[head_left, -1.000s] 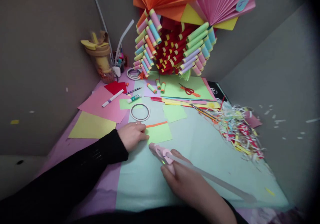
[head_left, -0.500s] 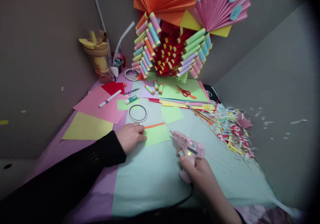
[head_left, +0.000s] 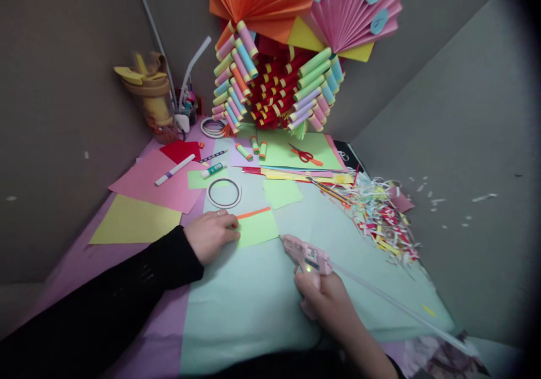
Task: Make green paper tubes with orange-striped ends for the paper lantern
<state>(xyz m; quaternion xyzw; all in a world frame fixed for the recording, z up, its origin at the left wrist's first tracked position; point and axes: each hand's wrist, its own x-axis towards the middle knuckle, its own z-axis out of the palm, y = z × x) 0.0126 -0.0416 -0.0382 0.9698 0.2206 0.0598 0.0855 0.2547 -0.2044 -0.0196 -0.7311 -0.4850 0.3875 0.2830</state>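
Note:
A light green piece of paper point(head_left: 258, 229) with an orange strip point(head_left: 253, 213) along its far edge lies flat on the table. My left hand point(head_left: 211, 233) holds its left end, fingers bent and close together; the fingertips are partly hidden. In my right hand point(head_left: 323, 291), which is closed around the handle, is a pink hot glue gun point(head_left: 308, 255) with a small light lit. Its nozzle points left, at the near right corner of the green paper; whether it touches I cannot tell. A long clear glue stick point(head_left: 393, 300) sticks out from the gun's back.
Beyond the paper lie a white ring point(head_left: 240, 194), a glue stick tube point(head_left: 213, 170), a marker point(head_left: 174, 170) and red scissors point(head_left: 304, 154). Paper scraps point(head_left: 382, 210) pile up at the right. Rolled-paper decorations point(head_left: 274, 86) with orange and pink fans stand at the back.
The glue gun's nozzle has come down to the green paper's right corner. The whole view has shifted slightly, so things sit further left. My left hand stays on the paper.

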